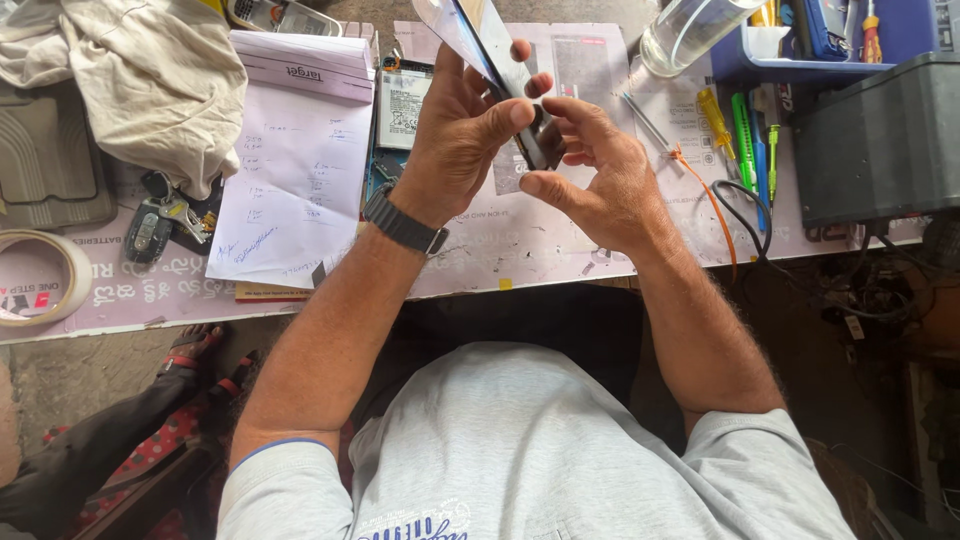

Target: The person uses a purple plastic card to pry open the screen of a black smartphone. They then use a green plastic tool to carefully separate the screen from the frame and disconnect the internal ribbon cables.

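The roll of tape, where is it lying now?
In the head view, the roll of tape lies at the far left edge of the table, left of the car keys and below the crumpled cloth.

You have bright, even daylight on the workbench [560, 250]. Shadows fall soft beneath it. Glare on the phone screen [480, 40]. Focus sharp throughout; wide-angle bending at the edges.

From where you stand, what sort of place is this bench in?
Most likely a small phone-repair bench. Both hands, left and right, hold a slim phone over the work mat, with a loose phone battery and screwdrivers close by.
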